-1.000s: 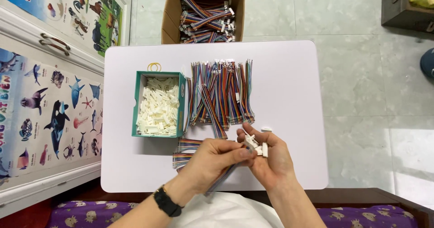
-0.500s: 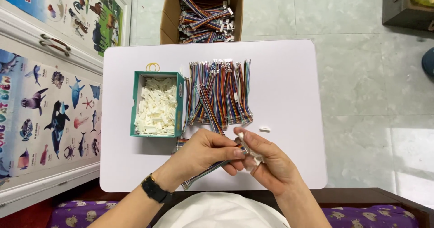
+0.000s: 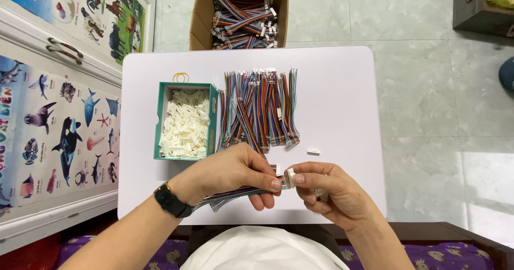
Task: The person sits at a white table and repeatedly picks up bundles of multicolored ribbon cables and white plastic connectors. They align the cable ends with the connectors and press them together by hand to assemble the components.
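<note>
Fingers of the left hand (image 3: pixel 227 173) pinch a rainbow ribbon cable (image 3: pixel 230 195) near its end; the right hand (image 3: pixel 326 192) pinches a white connector housing (image 3: pixel 289 178) square to it, just above the white table (image 3: pixel 342 88). 1 spare housing (image 3: pixel 314 151) lies nearby, w/ more in the green box (image 3: pixel 185 121).
</note>
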